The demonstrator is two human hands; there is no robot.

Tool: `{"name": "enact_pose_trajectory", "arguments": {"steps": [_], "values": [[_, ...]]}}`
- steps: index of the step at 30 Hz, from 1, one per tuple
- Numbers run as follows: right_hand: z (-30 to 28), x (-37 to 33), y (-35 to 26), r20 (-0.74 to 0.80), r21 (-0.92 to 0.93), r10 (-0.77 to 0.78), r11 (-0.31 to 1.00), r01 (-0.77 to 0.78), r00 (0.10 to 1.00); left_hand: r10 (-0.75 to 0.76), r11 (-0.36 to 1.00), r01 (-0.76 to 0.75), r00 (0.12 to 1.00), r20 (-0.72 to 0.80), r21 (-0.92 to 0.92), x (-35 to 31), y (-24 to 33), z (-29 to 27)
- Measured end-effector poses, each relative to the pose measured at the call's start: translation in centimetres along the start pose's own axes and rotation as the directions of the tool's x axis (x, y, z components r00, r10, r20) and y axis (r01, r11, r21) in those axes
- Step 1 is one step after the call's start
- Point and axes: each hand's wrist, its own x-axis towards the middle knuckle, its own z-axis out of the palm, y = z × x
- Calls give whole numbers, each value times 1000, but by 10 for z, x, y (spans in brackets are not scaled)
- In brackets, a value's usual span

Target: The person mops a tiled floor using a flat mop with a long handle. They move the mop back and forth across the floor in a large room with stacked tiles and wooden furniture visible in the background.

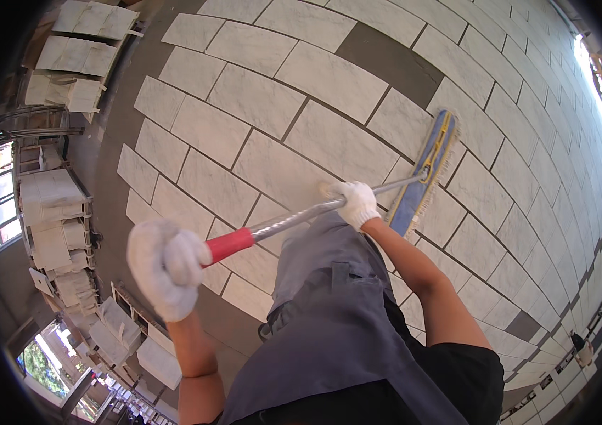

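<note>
A wide dust mop (pixel 414 185) with a blue, fringed head and yellow frame lies on pale marble-look tiles (pixel 357 142) laid out on the floor in a staggered pattern. Its metal pole slants up to the left and ends in a red grip (pixel 230 248). My left hand (pixel 166 268), in a white glove, is wrapped round the top end of that grip. Farther down the pole, nearer the mop head, my gloved right hand (pixel 355 202) is closed around the metal.
One dark grey gap (pixel 390 65) breaks the tile rows beyond the mop, and a smaller dark patch (pixel 522 326) shows at the right. Stacks of boards (pixel 53 212) line the left side. A dark floor strip (pixel 120 120) runs along the tiles' left edge.
</note>
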Motion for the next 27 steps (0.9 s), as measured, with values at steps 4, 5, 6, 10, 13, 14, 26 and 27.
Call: {"name": "enact_pose_trajectory", "arguments": {"steps": [4, 5, 6, 10, 13, 14, 26, 27], "values": [[29, 116, -153, 19, 135, -325, 938, 320, 945, 264, 937, -190, 935, -238, 292, 20, 103, -59], [34, 144, -183, 113, 111, -308, 949, 296, 945, 264, 935, -193, 938, -223, 296, 26, 116, -68], [38, 172, -207, 166, 124, -316, 947, 298, 934, 287, 928, -241, 948, -134, 284, 32, 122, -72], [49, 265, -267, 248, 86, -468, 883, 462, 848, 477, 815, -344, 855, -202, 467, 52, 96, -91], [76, 311, -310, 316, 50, -492, 862, 504, 811, 546, 756, -397, 821, -166, 520, 74, 95, -139], [90, 319, -327, 318, 47, -505, 853, 519, 802, 544, 781, -407, 816, -195, 474, 81, 101, -162], [183, 287, -346, 75, -44, -111, 992, 115, 991, 214, 976, -207, 969, -124, 61, 188, 76, -399], [182, 281, -330, 39, -47, -42, 998, 44, 998, 105, 994, -109, 989, -106, -29, 195, 60, -396]]}}
